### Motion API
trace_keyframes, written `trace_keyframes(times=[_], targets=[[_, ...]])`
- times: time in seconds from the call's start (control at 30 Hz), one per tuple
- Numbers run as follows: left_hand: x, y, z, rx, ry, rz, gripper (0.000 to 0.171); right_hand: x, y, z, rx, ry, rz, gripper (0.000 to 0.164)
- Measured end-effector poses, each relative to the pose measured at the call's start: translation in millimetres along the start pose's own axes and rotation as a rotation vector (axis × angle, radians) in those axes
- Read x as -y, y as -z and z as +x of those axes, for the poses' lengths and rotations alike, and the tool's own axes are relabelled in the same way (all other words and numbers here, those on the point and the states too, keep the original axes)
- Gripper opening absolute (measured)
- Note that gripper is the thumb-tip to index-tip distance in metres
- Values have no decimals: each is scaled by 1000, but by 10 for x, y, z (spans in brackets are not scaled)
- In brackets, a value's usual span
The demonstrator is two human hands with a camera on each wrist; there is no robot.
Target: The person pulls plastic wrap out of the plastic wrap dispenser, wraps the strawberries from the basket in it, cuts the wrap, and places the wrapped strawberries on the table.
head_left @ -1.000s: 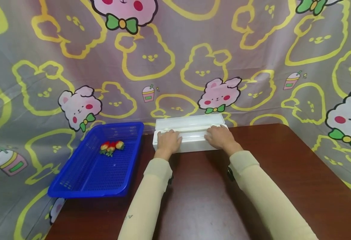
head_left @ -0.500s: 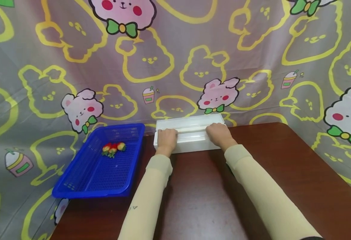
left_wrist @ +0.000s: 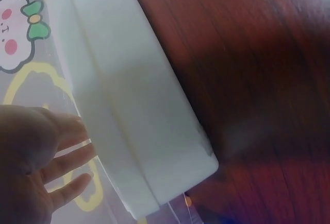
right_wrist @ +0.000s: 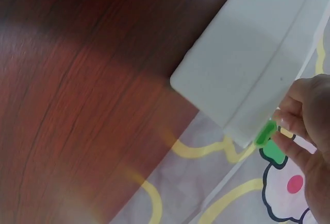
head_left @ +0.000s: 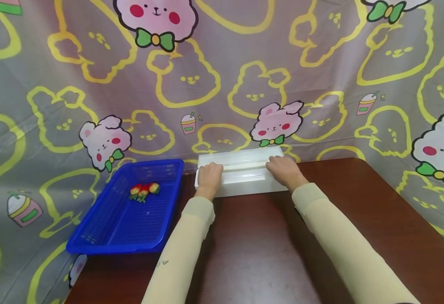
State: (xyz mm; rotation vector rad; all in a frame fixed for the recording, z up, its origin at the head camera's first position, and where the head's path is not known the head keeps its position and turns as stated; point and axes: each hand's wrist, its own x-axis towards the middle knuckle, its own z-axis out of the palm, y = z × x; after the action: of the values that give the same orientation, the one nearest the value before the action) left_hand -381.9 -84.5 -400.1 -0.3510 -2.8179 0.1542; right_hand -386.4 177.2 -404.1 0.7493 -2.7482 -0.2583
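A long white box (head_left: 246,188) with its lid (head_left: 241,156) raised lies at the back of the table; it looks like a cling film dispenser. A pale strip (head_left: 245,166) runs across it between the two hands. At the box's left end, my left hand (head_left: 210,175) has curled fingers on the strip's end. My right hand (head_left: 282,167) grips at the other end, thumb and fingertips close together in the right wrist view. From the left wrist camera, several fingers (left_wrist: 72,162) reach the box's far edge. What exactly lies between the fingertips is hard to see.
Left of the box stands a blue plastic basket (head_left: 115,247) with several strawberries (head_left: 144,190) in it. A patterned curtain (head_left: 222,84) hangs right behind the table (head_left: 252,245) and along its sides. Brown tabletop extends in front of the box.
One second ago the fingers were spread over the box's rim; now both hands are curled. Over the last half second the right hand has shifted slightly to the right.
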Motion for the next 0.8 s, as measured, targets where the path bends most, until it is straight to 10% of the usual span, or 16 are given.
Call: trace_keyframes(times=[0.8], targets=[[166, 131, -165, -3, 2, -35, 14, -94, 96, -154, -62, 24, -26, 9]])
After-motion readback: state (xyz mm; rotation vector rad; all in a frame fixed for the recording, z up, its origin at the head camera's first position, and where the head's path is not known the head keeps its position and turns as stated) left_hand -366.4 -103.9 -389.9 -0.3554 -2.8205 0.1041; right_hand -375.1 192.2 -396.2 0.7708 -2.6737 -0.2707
